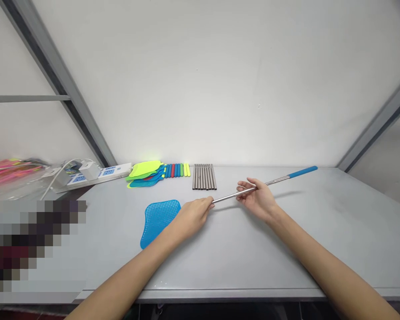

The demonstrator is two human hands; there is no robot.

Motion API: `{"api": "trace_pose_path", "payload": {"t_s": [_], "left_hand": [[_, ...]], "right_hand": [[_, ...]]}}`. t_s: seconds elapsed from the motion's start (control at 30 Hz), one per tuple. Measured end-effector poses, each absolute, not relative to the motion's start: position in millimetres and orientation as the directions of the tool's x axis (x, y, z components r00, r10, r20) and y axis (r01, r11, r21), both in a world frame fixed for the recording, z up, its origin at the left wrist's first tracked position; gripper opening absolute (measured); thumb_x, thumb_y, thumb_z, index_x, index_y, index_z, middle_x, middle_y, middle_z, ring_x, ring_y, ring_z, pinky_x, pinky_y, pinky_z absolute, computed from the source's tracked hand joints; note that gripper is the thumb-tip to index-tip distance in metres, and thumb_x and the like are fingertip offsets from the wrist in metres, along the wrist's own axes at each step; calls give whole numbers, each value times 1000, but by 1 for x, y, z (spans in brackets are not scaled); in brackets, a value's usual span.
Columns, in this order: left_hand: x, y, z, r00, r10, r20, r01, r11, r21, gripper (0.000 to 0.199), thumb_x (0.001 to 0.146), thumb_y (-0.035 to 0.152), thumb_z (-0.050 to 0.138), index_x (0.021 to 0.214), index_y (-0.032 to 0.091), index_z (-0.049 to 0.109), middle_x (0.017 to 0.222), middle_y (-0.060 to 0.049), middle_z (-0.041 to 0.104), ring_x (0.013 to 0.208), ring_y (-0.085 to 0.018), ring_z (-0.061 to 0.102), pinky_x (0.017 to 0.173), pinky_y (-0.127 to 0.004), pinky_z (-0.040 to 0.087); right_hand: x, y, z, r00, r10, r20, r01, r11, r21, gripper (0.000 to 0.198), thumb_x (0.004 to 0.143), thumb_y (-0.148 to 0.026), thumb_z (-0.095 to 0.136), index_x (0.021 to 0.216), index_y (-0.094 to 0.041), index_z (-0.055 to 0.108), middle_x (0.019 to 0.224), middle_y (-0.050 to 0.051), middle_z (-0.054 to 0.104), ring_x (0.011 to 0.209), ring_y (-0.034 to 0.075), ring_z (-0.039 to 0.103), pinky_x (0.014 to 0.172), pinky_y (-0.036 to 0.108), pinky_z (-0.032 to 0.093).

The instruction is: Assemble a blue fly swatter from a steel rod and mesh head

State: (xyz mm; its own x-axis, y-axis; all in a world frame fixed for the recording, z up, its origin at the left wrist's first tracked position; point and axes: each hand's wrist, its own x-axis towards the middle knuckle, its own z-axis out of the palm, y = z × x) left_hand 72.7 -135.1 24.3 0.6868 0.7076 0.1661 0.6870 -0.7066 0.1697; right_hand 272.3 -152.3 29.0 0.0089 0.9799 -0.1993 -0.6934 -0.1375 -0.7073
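A fly swatter with a blue perforated head (pixel 160 218), a silver telescopic rod (pixel 231 196) and a blue handle grip (pixel 303 172) lies slantwise before me, its grip end at the upper right. My left hand (pixel 195 215) is closed round the rod close to the head and partly covers the head. Farther along the rod is my right hand (pixel 257 200), palm turned up, fingers apart and loosely bent. The rod passes across this hand between thumb and fingers, without the fingers wrapping it.
At the back of the grey table (pixel 253 262) lie stacked yellow, green and blue swatter heads (pixel 146 171), a row of coloured grips (pixel 177 170) and several metal tubes (pixel 204 177). A power strip (pixel 111 172) with chargers stands left, near pink items in plastic (pixel 13 175). A wall rises behind.
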Motion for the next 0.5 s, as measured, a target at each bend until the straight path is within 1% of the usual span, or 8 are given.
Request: {"api": "trace_pose_path", "payload": {"t_s": [0.1, 0.17, 0.23, 0.3, 0.4, 0.5], "left_hand": [[74, -139, 26, 661, 740, 127, 724, -673, 151, 27, 87, 32, 20, 80, 20, 43, 74, -1, 55, 67, -14, 52, 54, -23, 32], [74, -140, 27, 654, 747, 117, 736, -665, 132, 29, 87, 33, 19, 80, 20, 44, 73, -2, 55, 67, -15, 52, 55, -23, 32], [74, -140, 28, 654, 747, 120, 739, -665, 112, 30, 87, 34, 18, 79, 20, 44, 72, -2, 55, 67, -15, 53, 55, -24, 32], [73, -139, 26, 646, 753, 122, 747, -657, 99, 32, 87, 35, 17, 79, 20, 44, 72, -3, 56, 67, -16, 53, 54, -24, 32], [71, -136, 24, 602, 792, 108, 789, -610, 78, 31, 85, 38, 21, 80, 20, 46, 73, -4, 56, 68, -18, 54, 54, -25, 32], [70, -135, 21, 551, 829, 98, 829, -557, 51, 27, 84, 37, 25, 82, 19, 46, 74, -5, 57, 66, -18, 54, 53, -25, 33]], "right_hand": [[287, -147, 33, 115, 965, -234, -829, -37, -557, 9, 73, -18, 42, 74, -14, 49, 55, 1, 45, 51, 11, 46, 50, 25, 42], [296, -145, 36, 234, 922, -309, -878, 63, -475, 11, 73, -11, 36, 74, -16, 45, 52, -1, 42, 46, 10, 43, 46, 24, 41], [303, -144, 38, 261, 892, -368, -901, 89, -424, 14, 73, -8, 32, 71, -18, 41, 48, -3, 38, 42, 9, 40, 42, 23, 38], [307, -144, 38, 248, 897, -367, -904, 79, -420, 16, 75, -8, 29, 66, -18, 36, 45, -5, 32, 38, 7, 35, 40, 22, 34], [303, -143, 33, 223, 913, -342, -891, 48, -452, 21, 77, -9, 25, 59, -18, 29, 41, -6, 23, 33, 6, 26, 39, 21, 30], [293, -145, 28, 204, 916, -346, -887, 23, -461, 24, 79, -11, 23, 55, -17, 24, 41, -6, 20, 33, 6, 23, 39, 22, 28]]}}
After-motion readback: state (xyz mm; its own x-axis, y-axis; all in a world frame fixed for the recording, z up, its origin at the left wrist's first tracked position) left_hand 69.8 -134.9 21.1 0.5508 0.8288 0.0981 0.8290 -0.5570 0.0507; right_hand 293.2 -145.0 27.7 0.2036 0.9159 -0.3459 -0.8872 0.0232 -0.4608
